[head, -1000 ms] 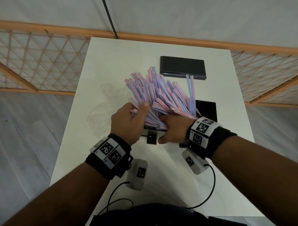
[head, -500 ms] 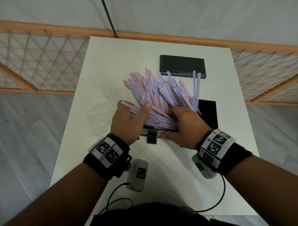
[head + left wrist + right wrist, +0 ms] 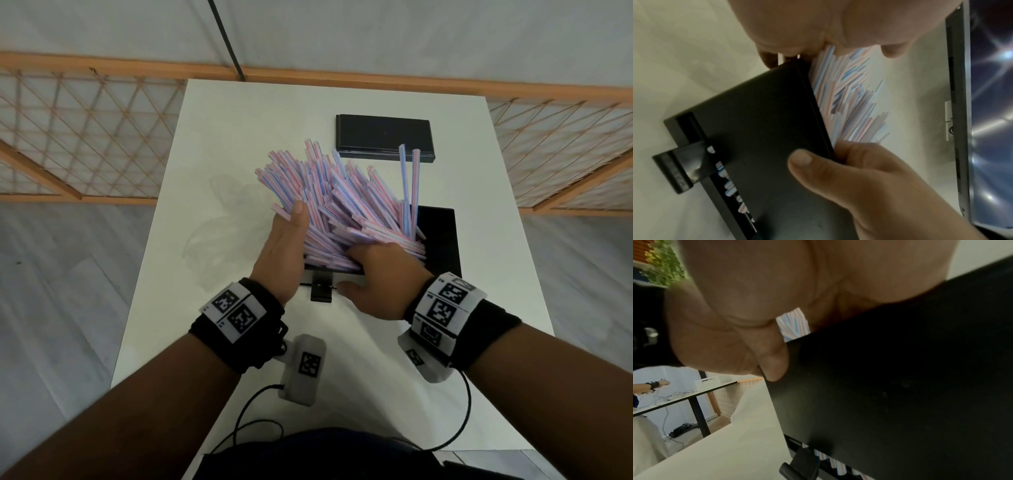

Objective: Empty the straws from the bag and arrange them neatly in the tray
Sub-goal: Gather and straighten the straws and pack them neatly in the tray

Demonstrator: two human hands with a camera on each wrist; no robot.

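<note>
Left hand (image 3: 286, 255) now flat against straws (image 3: 337, 205), right hand (image 3: 383, 279) grasping tray (image 3: 442, 240)

The left hand (image 3: 286, 253) now lies flat against the straws (image 3: 329, 202).

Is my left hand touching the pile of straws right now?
Touching. In the head view, the left hand lies flat against the left side of the straws, its straight fingers pressed on them with no gap.
</note>
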